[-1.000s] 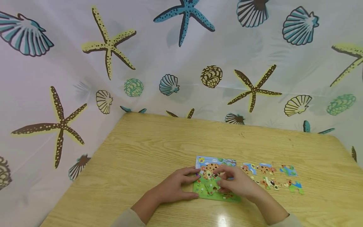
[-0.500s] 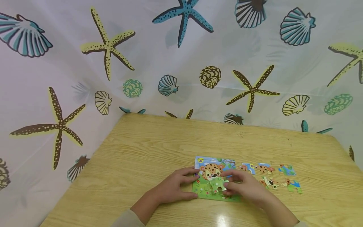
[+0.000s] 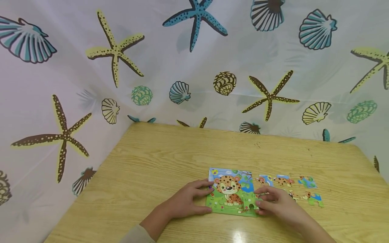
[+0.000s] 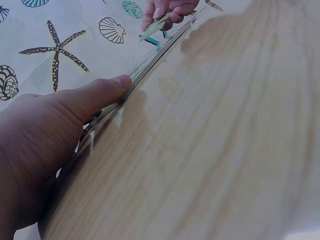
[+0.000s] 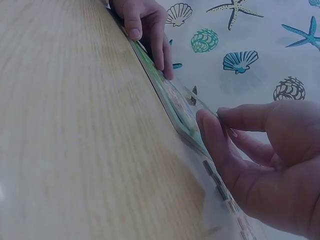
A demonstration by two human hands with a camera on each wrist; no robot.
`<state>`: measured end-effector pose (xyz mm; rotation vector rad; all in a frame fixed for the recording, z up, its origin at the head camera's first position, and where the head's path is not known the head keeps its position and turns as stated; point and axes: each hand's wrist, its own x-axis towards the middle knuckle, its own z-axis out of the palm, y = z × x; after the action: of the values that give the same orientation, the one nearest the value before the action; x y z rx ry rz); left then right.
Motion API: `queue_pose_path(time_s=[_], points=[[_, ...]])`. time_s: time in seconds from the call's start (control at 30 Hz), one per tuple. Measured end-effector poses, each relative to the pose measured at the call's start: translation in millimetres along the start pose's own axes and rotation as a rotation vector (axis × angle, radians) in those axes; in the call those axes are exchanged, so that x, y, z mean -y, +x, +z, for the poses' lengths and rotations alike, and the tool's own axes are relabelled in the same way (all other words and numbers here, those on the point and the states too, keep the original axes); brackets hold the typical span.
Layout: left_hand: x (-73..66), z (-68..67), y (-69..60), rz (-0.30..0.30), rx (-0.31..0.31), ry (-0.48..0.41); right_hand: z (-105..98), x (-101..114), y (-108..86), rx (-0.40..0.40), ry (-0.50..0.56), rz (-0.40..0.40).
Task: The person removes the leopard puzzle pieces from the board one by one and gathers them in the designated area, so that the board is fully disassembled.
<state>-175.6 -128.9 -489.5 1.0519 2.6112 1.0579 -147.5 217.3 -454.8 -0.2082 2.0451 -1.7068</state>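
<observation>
A leopard picture puzzle board (image 3: 230, 184) lies flat on the wooden table. My left hand (image 3: 188, 200) rests at its left side, fingers straight over the edge and thumb by the near corner. In the left wrist view, the thumb (image 4: 107, 90) lies against the board's rim. My right hand (image 3: 281, 204) pinches a green jigsaw piece (image 3: 249, 200) between thumb and fingers, over the board's lower right part. The piece is tilted above the board in the left wrist view. From the right wrist, only the piece's thin edge shows beside the fingertips (image 5: 207, 120).
Right of the board lie several loose jigsaw pieces, among them a blue and green piece (image 3: 308, 181) and a piece with a green corner (image 3: 315, 199). My right hand partly covers the nearer row. A shell-patterned curtain (image 3: 200, 67) borders the table (image 3: 158, 152) behind and at the sides.
My right hand has moved right, carrying the green piece from the board's middle to its lower right and uncovering the leopard's body. The left hand has stayed in place.
</observation>
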Motion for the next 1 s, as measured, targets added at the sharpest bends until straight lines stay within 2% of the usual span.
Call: queue_pose_path(time_s=[0.4, 0.67, 0.8, 1.0], points=[[-1.4, -0.1, -0.2, -0.005, -0.002, -0.005, -17.1, -10.7, -16.3, -0.055, -0.073, 0.001], [-1.7, -0.8, -1.2, -0.005, 0.000, 0.003, -18.7, -15.7, -18.4, -0.100, -0.148, 0.030], [-2.1, -0.5, -1.6, -0.011, 0.006, -0.005, -13.0, -15.2, -19.9, -0.145, -0.237, 0.036], [-3.6, -0.4, -0.8, -0.009, 0.004, -0.011, -1.1, -7.0, -22.9, -0.298, -0.434, 0.075]])
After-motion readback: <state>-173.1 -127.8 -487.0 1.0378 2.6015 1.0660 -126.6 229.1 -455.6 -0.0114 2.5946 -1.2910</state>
